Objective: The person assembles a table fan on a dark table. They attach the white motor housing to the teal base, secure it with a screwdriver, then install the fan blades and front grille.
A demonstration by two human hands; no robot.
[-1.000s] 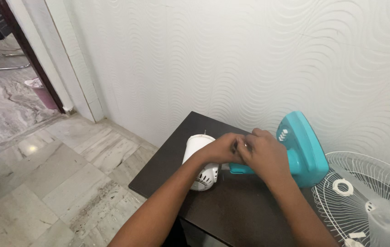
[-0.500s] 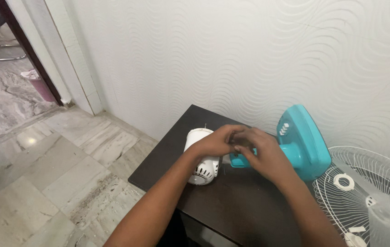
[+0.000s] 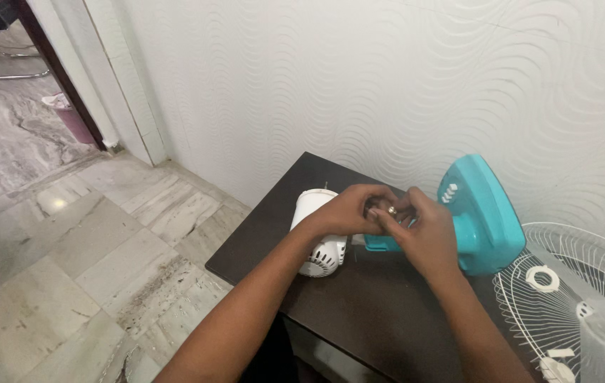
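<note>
Pinching a small brass nut (image 3: 392, 211), left hand (image 3: 348, 211) and right hand (image 3: 423, 230) closed together, above teal fan base (image 3: 476, 216)

White wave-textured wall (image 3: 359, 78); grey marble tile floor (image 3: 97, 248); dark wooden table (image 3: 359, 312); dark door frame (image 3: 58, 71); pink bin (image 3: 72, 120).

glossy teal plastic fan base (image 3: 483, 220), white plastic motor housing (image 3: 314, 241), matt dark table (image 3: 359, 312).

Both bare forearms reach forward and converge — the left hand (image 3: 345, 213) curls in from the left, fingers bent, meeting the right hand (image 3: 423, 230) fingertip to fingertip. The right hand is knuckles-up, its fingers pinched together — wrists held level.
</note>
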